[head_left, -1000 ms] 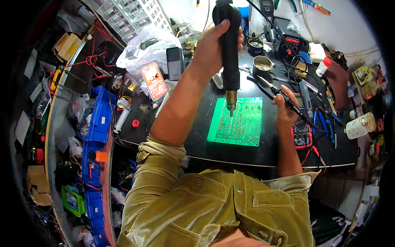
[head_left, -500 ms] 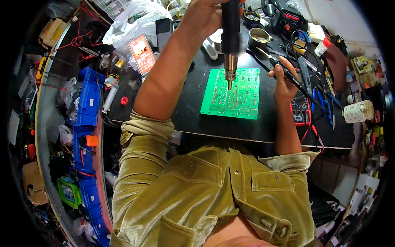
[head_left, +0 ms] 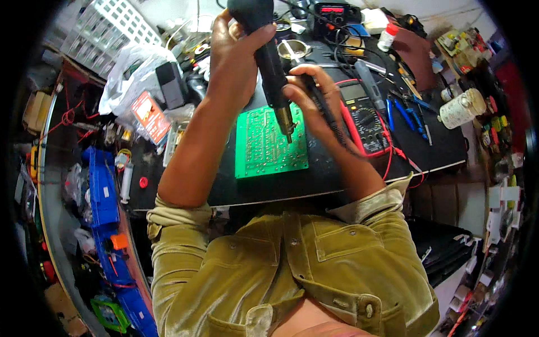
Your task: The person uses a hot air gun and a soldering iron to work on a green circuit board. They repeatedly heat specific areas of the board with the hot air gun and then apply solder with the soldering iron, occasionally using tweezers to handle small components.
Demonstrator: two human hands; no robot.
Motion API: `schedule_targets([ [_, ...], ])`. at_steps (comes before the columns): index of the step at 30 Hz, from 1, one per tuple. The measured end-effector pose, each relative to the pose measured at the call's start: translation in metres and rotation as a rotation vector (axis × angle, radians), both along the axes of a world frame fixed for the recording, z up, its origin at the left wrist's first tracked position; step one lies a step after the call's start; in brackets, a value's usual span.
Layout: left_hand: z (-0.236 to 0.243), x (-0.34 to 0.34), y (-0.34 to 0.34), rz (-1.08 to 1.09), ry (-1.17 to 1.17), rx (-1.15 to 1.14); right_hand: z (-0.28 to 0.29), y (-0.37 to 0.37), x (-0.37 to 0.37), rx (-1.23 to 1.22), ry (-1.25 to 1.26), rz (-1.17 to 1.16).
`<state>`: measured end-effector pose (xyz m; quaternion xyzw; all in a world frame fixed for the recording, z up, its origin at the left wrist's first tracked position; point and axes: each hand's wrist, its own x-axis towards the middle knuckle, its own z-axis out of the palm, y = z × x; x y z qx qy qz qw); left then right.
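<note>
My left hand (head_left: 237,62) is closed round a black barrel-shaped tool (head_left: 270,73) with a metal nozzle. The nozzle slants down over the green circuit board (head_left: 255,149); whether its tip touches the board I cannot tell. In my right hand (head_left: 330,90) is a soldering iron (head_left: 315,96), its pale tip pointing up and away from me. The right thumb lies close beside the black barrel; contact is unclear. The board lies flat on the black table, its soldered side up, partly hidden by the tool and my right hand.
A red-edged multimeter (head_left: 368,121) lies right of my right hand, with blue-handled pliers (head_left: 401,115) beyond. Behind stand a metal cup (head_left: 300,46) and a station with a red display (head_left: 334,19). A lit phone (head_left: 150,118) and a syringe (head_left: 127,182) are on the left.
The view has shifted, so the board shows farther left and lower. My right hand has come inward with the soldering iron, close to the black tool. That tool now slants instead of hanging upright.
</note>
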<state>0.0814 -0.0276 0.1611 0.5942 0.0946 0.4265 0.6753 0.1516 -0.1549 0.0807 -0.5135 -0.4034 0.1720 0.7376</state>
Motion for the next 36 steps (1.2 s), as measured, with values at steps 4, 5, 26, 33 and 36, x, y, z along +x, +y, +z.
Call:
schedule_targets([
  [4,-0.001,0.003,-0.016,0.092,0.107,0.092,0.0,-0.001,0.002,0.003,0.111,0.091],
  [5,-0.002,0.003,-0.016,0.057,0.12,0.074,-0.001,-0.003,0.004,0.006,0.109,0.101],
  [26,-0.01,-0.009,0.004,-0.394,0.213,0.164,-0.013,-0.001,0.009,0.122,0.218,0.175],
  [33,-0.022,-0.005,0.012,-0.412,0.19,0.164,-0.016,0.0,0.007,0.097,0.26,0.17],
  [36,-0.022,-0.007,0.019,-0.489,0.27,0.231,-0.015,0.0,0.006,0.097,0.229,0.158],
])
